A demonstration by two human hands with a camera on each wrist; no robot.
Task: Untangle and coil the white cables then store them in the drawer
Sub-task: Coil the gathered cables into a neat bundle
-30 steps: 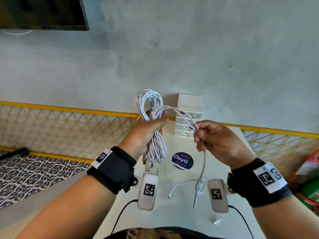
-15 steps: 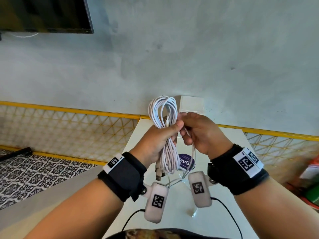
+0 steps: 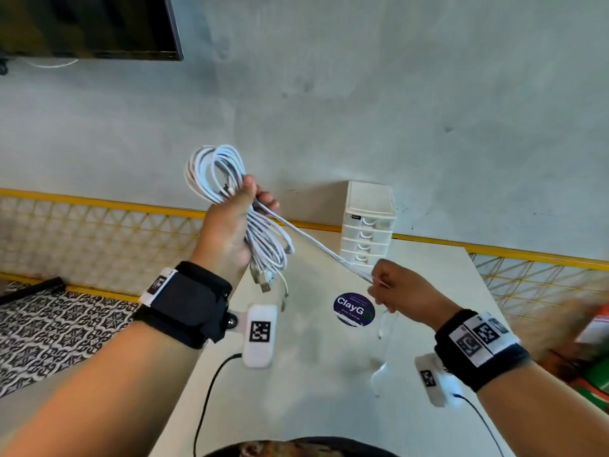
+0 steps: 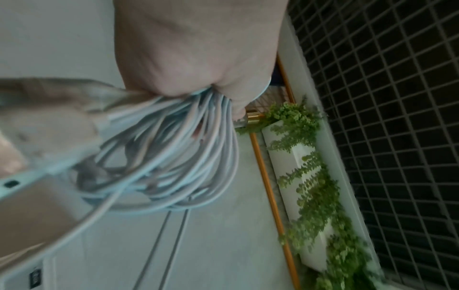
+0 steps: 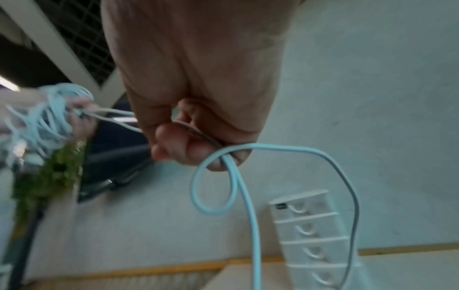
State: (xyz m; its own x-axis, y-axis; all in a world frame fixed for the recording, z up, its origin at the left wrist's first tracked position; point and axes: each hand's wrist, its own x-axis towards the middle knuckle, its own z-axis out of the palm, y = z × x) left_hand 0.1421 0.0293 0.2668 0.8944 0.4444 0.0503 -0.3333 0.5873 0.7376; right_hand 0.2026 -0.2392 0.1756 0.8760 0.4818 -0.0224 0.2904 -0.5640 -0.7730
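My left hand point(image 3: 235, 222) grips a coiled bundle of white cables point(image 3: 214, 173) held up in the air, loops sticking out above the fist and hanging below it; the same white cable bundle point(image 4: 174, 157) fills the left wrist view. Two taut white strands point(image 3: 316, 245) run from that fist down to my right hand point(image 3: 392, 288), which pinches them above the table. The free cable end point(image 5: 250, 196) loops and hangs below the right hand's fingers point(image 5: 188, 149). A small white drawer unit point(image 3: 369, 225) stands at the table's back edge, all drawers closed.
The white table point(image 3: 296, 374) carries a round blue sticker point(image 3: 354, 308). A yellow wire-mesh fence point(image 3: 82, 232) runs behind and beside the table. A dark screen point(image 3: 85, 24) hangs on the grey wall. Red and green items point(image 3: 593, 357) sit at the far right.
The hands were together at the coil half a second ago. Now the right hand has pulled down and to the right, drawing the strands taut, while the left hand moved left with the bundle.
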